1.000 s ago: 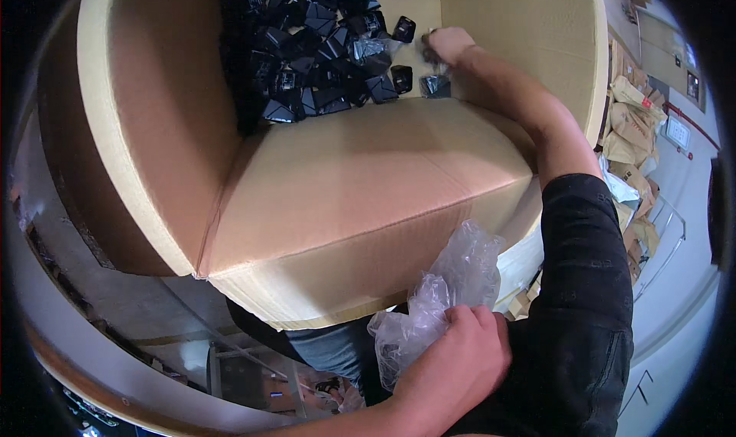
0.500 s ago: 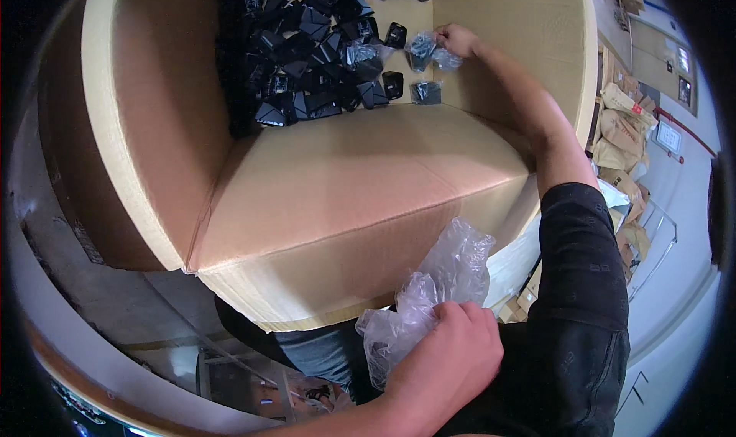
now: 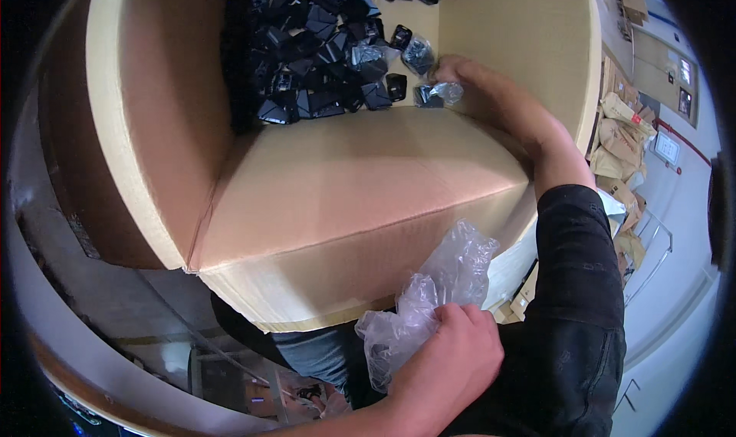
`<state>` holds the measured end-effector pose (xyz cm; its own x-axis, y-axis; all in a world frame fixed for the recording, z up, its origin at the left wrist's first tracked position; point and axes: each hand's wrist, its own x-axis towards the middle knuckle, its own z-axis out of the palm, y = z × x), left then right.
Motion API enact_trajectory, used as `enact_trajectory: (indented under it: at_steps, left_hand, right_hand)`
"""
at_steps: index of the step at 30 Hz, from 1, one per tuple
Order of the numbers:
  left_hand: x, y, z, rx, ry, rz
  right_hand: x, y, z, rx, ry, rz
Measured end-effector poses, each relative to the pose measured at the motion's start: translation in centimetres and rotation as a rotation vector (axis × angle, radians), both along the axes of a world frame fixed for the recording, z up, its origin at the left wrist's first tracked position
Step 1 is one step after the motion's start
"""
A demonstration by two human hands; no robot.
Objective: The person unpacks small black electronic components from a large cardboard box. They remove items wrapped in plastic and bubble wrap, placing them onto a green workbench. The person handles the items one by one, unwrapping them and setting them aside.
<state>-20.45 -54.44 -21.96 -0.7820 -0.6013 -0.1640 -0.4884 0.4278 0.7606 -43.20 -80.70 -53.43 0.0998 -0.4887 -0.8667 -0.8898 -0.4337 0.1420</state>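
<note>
My left hand (image 3: 465,346) is closed around crumpled clear plastic bags (image 3: 458,264), held outside the near wall of a large cardboard box (image 3: 368,180). Inside that box, at its right side, my right hand (image 3: 451,69) is lowered with the fingertips partly hidden. It appears closed on a small clear plastic bag (image 3: 448,92), which lies against a dark piece (image 3: 426,96) on the box floor. Left of the hand sits a bagged black piece (image 3: 418,54). Many black plastic parts (image 3: 314,50) are heaped across the box's left and middle.
The box's tall left wall (image 3: 165,115) and right wall (image 3: 521,34) rise around the parts. Paper sacks (image 3: 617,138) and cartons are piled beyond on the right. A metal rail (image 3: 652,261) stands by the pale wall there.
My right hand has moved down toward the near side of the box, and the small clear bag has shifted with it. The left hand holds its bags in the same place.
</note>
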Motion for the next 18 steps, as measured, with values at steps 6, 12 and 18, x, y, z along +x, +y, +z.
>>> enact_trajectory:
  at_steps: [6, 12, 18]
  left_hand:
    - [-0.6, 0.8, -0.7, -0.099, 0.063, -0.103]
    - [0.0, 0.3, -0.1, 0.046, 0.037, -0.066]
    - [-0.3, -0.2, 0.2, 0.088, 0.032, -0.182]
  right_hand:
    - [-3.5, -0.3, -6.7, -0.242, -0.405, -0.085]
    - [-0.7, -2.9, -3.2, -0.318, -0.586, -0.173]
    - [-2.9, -4.6, -1.3, -0.459, -0.378, -0.147]
